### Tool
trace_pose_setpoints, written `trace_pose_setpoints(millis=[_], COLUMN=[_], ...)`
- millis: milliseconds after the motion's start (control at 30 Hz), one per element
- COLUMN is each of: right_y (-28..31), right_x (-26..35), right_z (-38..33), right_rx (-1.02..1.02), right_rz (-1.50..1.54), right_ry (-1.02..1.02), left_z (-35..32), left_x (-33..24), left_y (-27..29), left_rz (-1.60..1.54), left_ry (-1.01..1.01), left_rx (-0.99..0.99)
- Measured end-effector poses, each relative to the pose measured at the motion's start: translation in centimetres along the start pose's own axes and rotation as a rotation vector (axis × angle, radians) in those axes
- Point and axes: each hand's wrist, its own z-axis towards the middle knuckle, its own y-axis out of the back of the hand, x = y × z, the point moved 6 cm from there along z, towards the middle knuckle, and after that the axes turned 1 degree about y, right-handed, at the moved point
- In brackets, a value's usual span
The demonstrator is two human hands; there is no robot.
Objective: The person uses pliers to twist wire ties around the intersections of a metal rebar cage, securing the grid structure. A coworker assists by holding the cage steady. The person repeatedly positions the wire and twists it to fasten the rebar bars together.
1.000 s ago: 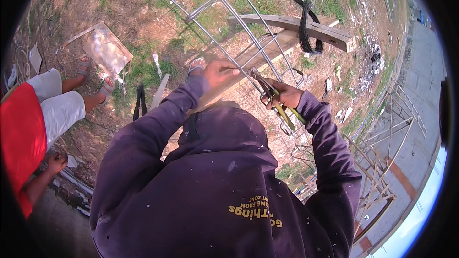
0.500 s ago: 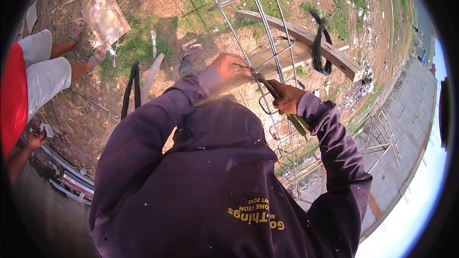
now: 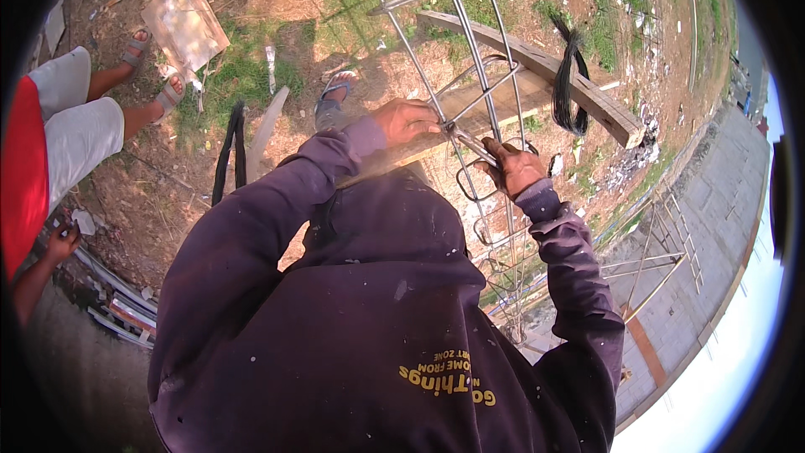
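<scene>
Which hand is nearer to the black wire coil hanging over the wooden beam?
Right. The right hand is below and left of the coil in view; the left hand is farther left.

Both arms reach forward to the steel-bar frame [image 3: 485,94], elbows bent and set wide of the torso, purple sleeves down to the wrists. From over here I see the left hand [image 3: 407,122] come in at the frame's left side, its back up, fingers bent together and tips right at the outer bar; whether they touch it, I can't make out. The right hand [image 3: 516,169] is over the frame's right side, wrist below it, fingers curled into a grip and knuckles turned toward the left hand.
</scene>
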Motion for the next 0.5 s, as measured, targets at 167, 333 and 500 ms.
trace_pose_setpoints(millis=[167,333,500], right_y=[-0.9,-3.3,-5.9], right_x=[2.2,2.7,5.6], right_z=[-1.9,-2.2,-3.2], right_rx=[-0.061,0.058,0.498], right_rz=[-0.034,0.597,1.746], right_ry=[-0.068,-0.402,-0.653], left_z=[-0.2,-0.3,-0.2], left_x=[-0.3,-0.1,0.0], left_y=[-0.1,-0.1,0.2], left_rz=[0.001,0.001,0.027], left_ry=[-0.035,-0.001,0.026], left_rx=[-0.033,-0.03,0.001])
